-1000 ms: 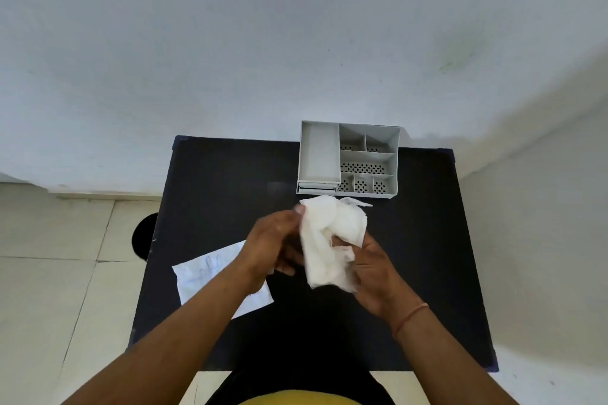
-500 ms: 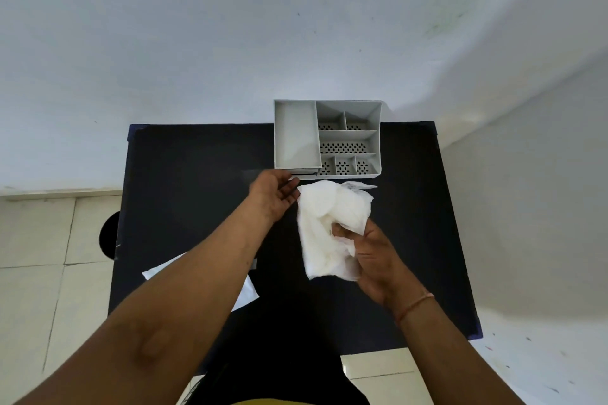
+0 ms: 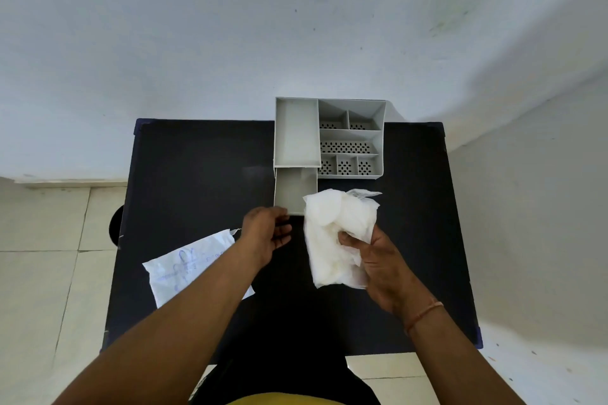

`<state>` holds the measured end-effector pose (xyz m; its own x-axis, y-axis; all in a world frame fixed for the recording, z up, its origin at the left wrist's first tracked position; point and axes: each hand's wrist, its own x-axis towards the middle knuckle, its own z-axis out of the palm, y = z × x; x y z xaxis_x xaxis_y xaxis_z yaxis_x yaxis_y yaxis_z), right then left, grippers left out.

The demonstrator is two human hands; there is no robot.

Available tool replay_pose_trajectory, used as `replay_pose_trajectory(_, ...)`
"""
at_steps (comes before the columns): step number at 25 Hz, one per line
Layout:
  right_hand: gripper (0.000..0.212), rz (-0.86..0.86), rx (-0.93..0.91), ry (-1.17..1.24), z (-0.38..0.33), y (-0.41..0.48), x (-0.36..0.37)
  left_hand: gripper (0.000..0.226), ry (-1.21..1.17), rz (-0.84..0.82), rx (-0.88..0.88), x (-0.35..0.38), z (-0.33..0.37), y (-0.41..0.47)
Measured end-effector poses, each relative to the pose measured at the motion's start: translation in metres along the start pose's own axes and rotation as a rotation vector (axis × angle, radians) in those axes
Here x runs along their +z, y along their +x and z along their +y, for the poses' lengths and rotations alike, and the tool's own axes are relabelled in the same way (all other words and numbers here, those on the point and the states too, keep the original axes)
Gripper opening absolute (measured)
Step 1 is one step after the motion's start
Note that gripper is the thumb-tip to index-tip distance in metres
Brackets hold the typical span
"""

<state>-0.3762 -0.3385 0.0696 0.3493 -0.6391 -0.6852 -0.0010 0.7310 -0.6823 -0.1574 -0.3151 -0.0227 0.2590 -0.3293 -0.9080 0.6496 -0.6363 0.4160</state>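
A grey plastic organizer [image 3: 381,141] with several compartments stands at the far edge of the black table [image 3: 197,174]. Its drawer [image 3: 292,191] is pulled out toward me from under the long left compartment and looks empty. My left hand [image 3: 266,235] grips the drawer's front edge, thumb on top and fingers curled below. My right hand [image 3: 375,260] holds a clear bag of white pads [image 3: 329,240] just right of the drawer, above the table.
A flat white packet with blue print [image 3: 184,270] lies on the table's left part, partly under my left forearm. A dark round object [image 3: 115,227] sits on the tiled floor beside the table's left edge. White walls stand behind and to the right.
My left hand left the bag, reached to the organizer and drew its drawer out toward me. The right hand kept holding the bag of pads.
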Motion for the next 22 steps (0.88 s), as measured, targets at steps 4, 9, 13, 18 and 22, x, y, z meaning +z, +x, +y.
replay_pose_trajectory(4, 0.034, -0.034, 0.024, -0.011, 0.003, 0.001, 0.006, 0.022, -0.012, -0.015, -0.022, -0.017, -0.029, -0.005)
replay_pose_trajectory(9, 0.035, -0.032, 0.048, -0.015, 0.002, 0.006, 0.014, 0.065, -0.058, -0.044, -0.031, -0.023, -0.035, 0.0)
replay_pose_trajectory(13, 0.05, -0.064, 0.063, 0.007, 0.003, 0.007, 0.018, 0.08, -0.04, -0.138, -0.039, -0.029, -0.034, -0.002)
replay_pose_trajectory(18, 0.038, -0.054, 0.058, 0.009, 0.0, 0.01, 0.021, 0.038, 0.115, 0.036, 0.021, -0.03, -0.03, -0.026)
replay_pose_trajectory(22, 0.035, -0.077, 0.023, -0.041, -0.005, 0.01, 0.028, 0.062, -0.052, -0.22, 0.018, -0.023, 0.004, -0.081)
